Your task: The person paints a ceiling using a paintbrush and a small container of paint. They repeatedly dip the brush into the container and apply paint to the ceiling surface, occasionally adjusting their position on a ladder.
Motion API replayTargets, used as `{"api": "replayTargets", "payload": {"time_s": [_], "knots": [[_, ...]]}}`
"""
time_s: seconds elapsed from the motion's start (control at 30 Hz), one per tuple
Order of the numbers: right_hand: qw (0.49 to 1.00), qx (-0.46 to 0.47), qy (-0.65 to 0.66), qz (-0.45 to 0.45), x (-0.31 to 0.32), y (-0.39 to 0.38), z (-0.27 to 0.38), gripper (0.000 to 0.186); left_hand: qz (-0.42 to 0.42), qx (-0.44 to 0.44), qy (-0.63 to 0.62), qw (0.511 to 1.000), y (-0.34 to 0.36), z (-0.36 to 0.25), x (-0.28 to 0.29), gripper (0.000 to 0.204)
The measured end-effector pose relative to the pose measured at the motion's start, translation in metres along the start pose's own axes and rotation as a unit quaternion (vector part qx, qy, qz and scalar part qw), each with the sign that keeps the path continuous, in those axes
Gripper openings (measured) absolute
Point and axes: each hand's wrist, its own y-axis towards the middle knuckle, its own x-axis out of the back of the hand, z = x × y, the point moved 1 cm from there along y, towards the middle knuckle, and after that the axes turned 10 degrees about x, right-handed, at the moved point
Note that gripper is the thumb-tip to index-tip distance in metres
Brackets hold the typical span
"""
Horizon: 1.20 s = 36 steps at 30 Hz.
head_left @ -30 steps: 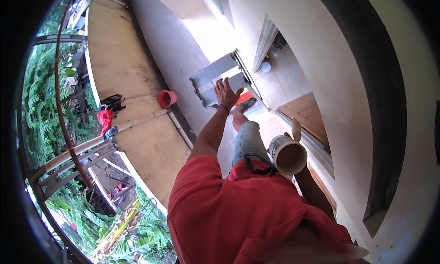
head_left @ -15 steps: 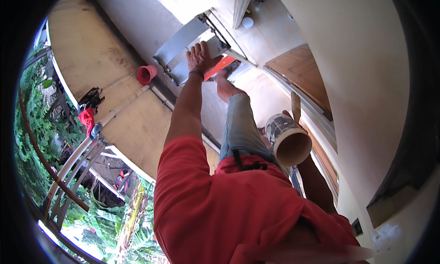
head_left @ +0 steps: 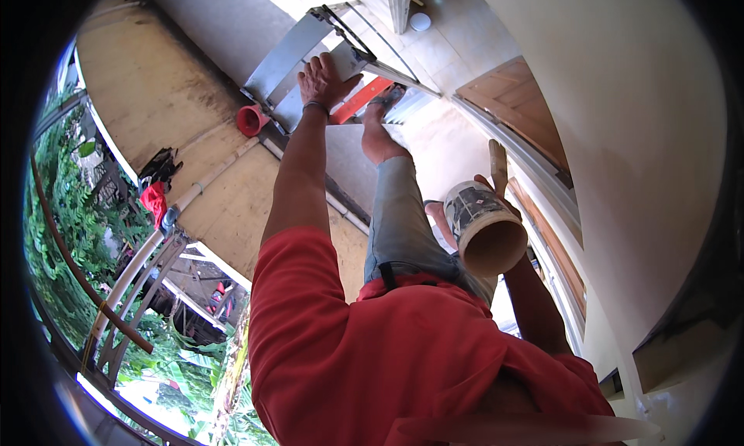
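Observation:
My left hand [head_left: 324, 82] lies with fingers spread on the grey metal top of a stepladder [head_left: 288, 52]. Beside it, one bare foot [head_left: 381, 105] is on the ladder near a red step [head_left: 361, 99]. My right hand [head_left: 496, 192], mostly hidden, grips a paint-stained cylindrical bucket [head_left: 474, 215] from behind. The bucket is tilted, its mouth towards me, and its inside is pale. A wooden handle [head_left: 497, 163] of some tool sticks up beside the right fingers; its other end is hidden.
A red plastic pot [head_left: 250, 120] lies tipped by a pipe [head_left: 208, 184] along the tan ledge [head_left: 155, 82] at left. On the right rises a pale wall [head_left: 620, 136], with a brown wooden door [head_left: 515, 109] beside it. Greenery [head_left: 66, 213] fills the far left.
The view has shifted a little, and the ladder and left hand now appear further up and left. My left hand stays on the ladder top; the bucket remains in my right hand.

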Motion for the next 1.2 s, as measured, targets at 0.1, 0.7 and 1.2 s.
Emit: {"api": "replayTargets", "payload": {"time_s": [0.1, 0.7, 1.2], "knots": [[1.000, 0.000, 0.008, -0.004, 0.002, 0.001, 0.004, 0.070, 0.007, 0.007, 0.010, 1.000, 0.000, 0.001, 0.000, 0.095], [1.000, 0.002, 0.027, -0.001, -0.026, -0.006, -0.005, 0.070, 0.001, 0.009, 0.012, 1.000, -0.002, 0.001, 0.000, 0.094], [0.997, 0.058, -0.059, 0.007, 0.002, -0.047, -0.016, 0.060, 0.172, 0.100, 0.034, 0.979, 0.016, -0.011, 0.003, 0.143]]}}
